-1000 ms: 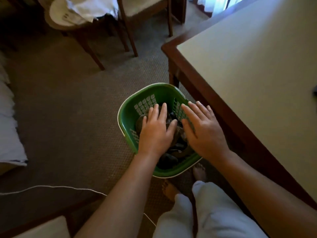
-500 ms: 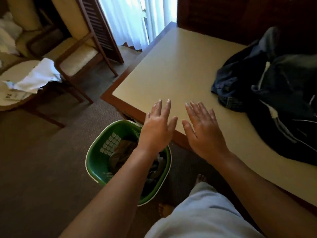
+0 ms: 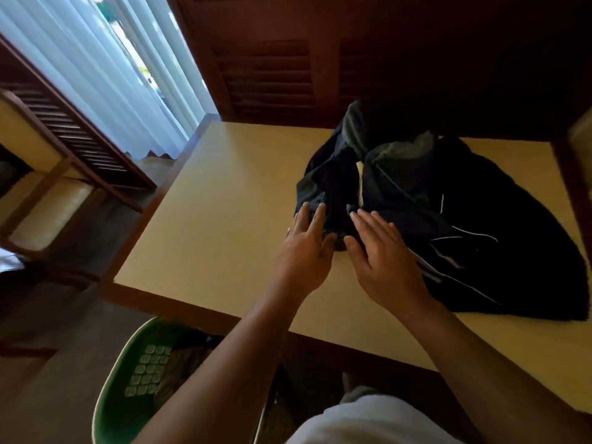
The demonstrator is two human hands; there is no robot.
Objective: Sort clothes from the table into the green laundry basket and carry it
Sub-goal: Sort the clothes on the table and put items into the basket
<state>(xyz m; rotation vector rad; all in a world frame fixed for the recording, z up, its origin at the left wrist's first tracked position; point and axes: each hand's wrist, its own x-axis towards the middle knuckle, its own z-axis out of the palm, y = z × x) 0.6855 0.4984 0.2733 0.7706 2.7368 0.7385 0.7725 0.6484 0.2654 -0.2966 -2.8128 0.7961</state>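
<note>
While fingers spread, left hand [image 3: 302, 254], right hand [image 3: 382, 264] reach dark clothes [image 3: 448, 219].

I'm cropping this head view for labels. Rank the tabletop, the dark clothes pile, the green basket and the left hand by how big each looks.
1. Tabletop
2. Dark clothes pile
3. Green basket, partly cut off and behind the forearm, so unsure
4. Left hand

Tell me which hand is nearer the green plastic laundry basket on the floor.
Left. The left hand is above the table beyond the green plastic laundry basket; the right hand is farther right.
</note>
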